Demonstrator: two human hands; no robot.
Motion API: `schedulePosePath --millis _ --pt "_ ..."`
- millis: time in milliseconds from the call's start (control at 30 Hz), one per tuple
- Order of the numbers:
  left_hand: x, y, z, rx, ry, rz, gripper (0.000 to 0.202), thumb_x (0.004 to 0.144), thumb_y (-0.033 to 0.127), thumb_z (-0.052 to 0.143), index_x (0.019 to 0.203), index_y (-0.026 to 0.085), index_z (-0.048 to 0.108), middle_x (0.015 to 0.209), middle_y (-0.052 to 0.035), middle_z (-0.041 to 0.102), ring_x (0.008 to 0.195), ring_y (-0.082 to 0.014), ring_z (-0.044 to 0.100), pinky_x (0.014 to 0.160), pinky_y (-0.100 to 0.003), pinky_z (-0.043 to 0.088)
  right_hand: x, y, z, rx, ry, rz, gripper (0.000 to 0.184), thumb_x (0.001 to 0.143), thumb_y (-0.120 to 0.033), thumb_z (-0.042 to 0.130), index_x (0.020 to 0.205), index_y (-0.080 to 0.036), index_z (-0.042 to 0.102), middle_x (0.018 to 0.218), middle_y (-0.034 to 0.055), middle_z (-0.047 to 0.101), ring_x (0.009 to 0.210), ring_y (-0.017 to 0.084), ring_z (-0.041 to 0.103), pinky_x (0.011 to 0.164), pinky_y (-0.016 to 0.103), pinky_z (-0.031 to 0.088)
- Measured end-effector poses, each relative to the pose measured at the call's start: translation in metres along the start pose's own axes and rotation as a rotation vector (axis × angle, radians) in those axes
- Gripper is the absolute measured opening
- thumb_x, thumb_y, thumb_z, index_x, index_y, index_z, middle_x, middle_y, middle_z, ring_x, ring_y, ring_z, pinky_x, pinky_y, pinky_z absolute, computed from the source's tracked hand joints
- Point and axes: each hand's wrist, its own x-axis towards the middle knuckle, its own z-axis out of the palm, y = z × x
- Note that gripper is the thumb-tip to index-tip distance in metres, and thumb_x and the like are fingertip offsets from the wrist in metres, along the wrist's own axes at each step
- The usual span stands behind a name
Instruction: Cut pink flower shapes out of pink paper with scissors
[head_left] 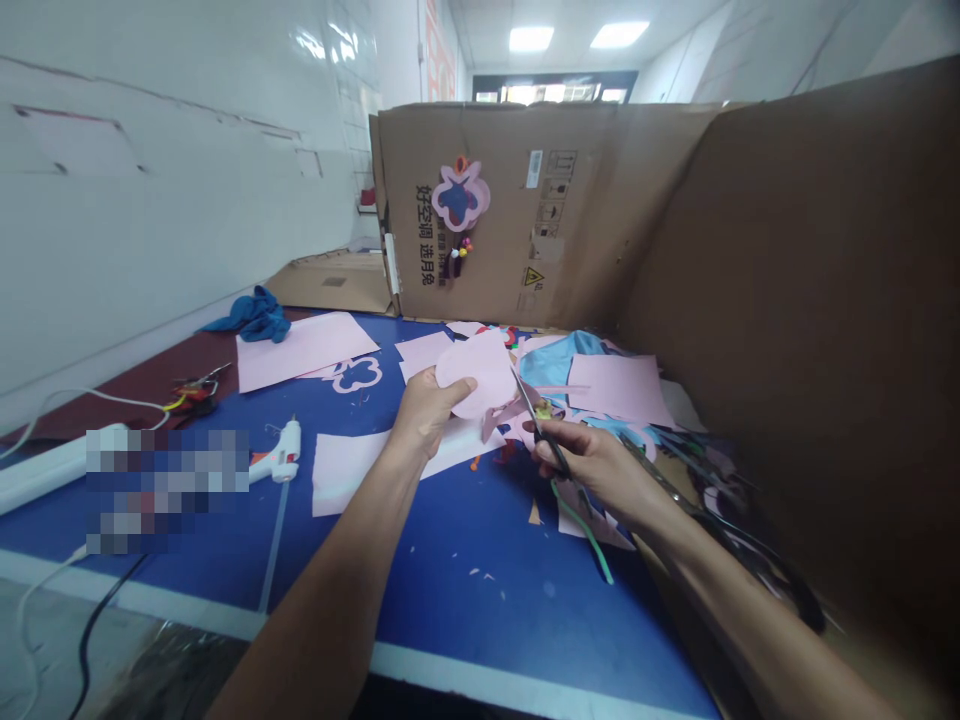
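Observation:
My left hand (426,408) pinches a piece of pale pink paper (486,368) with a rounded, partly cut edge, thumb on top. In my right hand (577,452) is a pair of scissors (553,445) with dark handles, its blades pointing up and left to the paper's right edge. A curled pink offcut (501,412) hangs just below the paper by the blades. Whether the blades are biting into the paper is hard to make out. Beneath my left hand lies a white-pink sheet (345,470).
A glue gun (285,455) and a white power strip (60,462) lie at left. Pink sheets (619,388), a flower cutout (357,375), blue cloth (259,315) and a green strip (589,540) are spread on the blue table (450,600). Cardboard walls (495,215) stand behind and right.

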Motion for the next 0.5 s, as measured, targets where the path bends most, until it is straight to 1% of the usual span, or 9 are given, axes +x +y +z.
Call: schedulePosePath --millis 167,367,500 --pt "0.0001 -0.0009 -0.0018 0.033 -0.012 -0.001 0.037 0.064 0.018 0.087 0.100 0.015 0.080 0.098 -0.0101 0.081 0.079 -0.0218 0.074 0.072 -0.032 0.057 0.0015 0.0056 -0.0020 0.017 -0.007 0.008 0.043 0.086 -0.050 0.081 0.122 -0.026 0.079 0.094 0.0033 0.076 0.075 0.016 0.064 0.074 0.032 0.054" --pt "-0.0004 0.0023 -0.0011 0.009 -0.013 -0.011 0.039 0.064 0.015 0.086 0.102 0.015 0.080 0.099 -0.0103 0.081 0.080 -0.0214 0.074 0.075 -0.033 0.057 0.0013 0.0022 -0.0028 -0.054 -0.002 -0.009 0.044 0.087 -0.051 0.079 0.123 -0.025 0.080 0.093 0.0031 0.077 0.071 0.016 0.061 0.070 0.032 0.052" --pt "0.0000 0.0027 -0.0018 0.010 -0.009 -0.011 0.041 0.063 0.015 0.087 0.103 0.015 0.080 0.098 -0.0098 0.081 0.080 -0.0215 0.074 0.075 -0.033 0.058 0.0013 0.0011 -0.0033 -0.076 -0.008 -0.015 0.041 0.088 -0.050 0.078 0.120 -0.026 0.081 0.092 0.0040 0.076 0.070 0.017 0.060 0.068 0.032 0.051"
